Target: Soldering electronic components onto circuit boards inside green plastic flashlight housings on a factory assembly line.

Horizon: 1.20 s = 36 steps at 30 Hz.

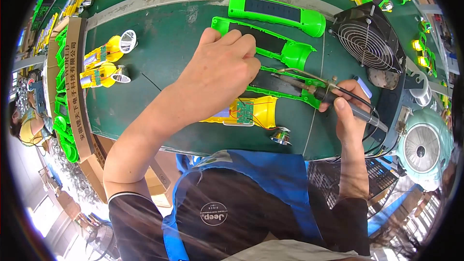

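My right hand [350,116] grips a soldering iron [323,94] with a thin curved metal tube alongside its tip. The tip points left over a green flashlight half-shell [309,97] with a dark panel inside. My left hand [222,65] is closed over the left ends of this shell and a second green half-shell [297,55]; whatever its fingers pinch is hidden. Nearer to me, partly under my left wrist, lies a yellow housing [266,112] with a green circuit board [245,112] and red wires. A silver reflector cup [281,137] sits beside it, wired on.
A green flashlight casing [309,19] lies farther back. The black fan [365,43] stands at the right, near a solder spool [421,92]. At left are two yellow assemblies [104,75] and a cardboard box [77,92] of green shells. A pale green round fan [420,150] stands at lower right.
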{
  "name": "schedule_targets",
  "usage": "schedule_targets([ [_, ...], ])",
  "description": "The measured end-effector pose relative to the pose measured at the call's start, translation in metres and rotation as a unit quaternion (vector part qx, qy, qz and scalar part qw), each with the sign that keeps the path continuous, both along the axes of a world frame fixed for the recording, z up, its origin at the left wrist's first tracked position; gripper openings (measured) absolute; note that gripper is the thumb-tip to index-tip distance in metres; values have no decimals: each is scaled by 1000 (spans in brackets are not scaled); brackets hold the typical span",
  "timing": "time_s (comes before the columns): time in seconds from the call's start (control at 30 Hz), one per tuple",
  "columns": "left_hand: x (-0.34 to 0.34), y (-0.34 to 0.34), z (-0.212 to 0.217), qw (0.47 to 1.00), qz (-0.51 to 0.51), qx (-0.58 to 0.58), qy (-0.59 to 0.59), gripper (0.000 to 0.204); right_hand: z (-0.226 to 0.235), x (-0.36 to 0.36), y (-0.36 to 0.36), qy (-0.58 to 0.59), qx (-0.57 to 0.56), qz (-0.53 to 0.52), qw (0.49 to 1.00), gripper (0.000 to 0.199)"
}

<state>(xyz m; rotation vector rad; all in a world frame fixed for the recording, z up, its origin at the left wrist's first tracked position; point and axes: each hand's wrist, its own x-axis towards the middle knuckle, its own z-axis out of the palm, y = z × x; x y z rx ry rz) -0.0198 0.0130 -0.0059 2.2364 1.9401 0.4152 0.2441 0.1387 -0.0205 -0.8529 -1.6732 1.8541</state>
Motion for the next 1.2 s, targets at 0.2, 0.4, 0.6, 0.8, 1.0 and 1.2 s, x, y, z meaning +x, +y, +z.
schedule_targets([
  [0.2,2,1,2,1000,4,-15,15,9,-8,12,-6,-3,15,-26,1000,35],
  [0.4,4,0,10,1000,0,-8,8,10,-5,14,-4,16,-11,10,1000,25],
  [0.6,4,0,12,999,13,-39,-15,10,-5,13,-2,26,15,20,999,23],
  [0.8,18,-15,26,995,45,76,-46,16,-6,20,-5,45,43,-40,997,27],
  [1.0,49,-21,-1,994,37,92,-42,20,-14,11,-5,89,91,-102,987,32],
  [1.2,69,-19,0,992,15,114,-60,16,-20,-19,-23,115,63,-126,983,35],
])
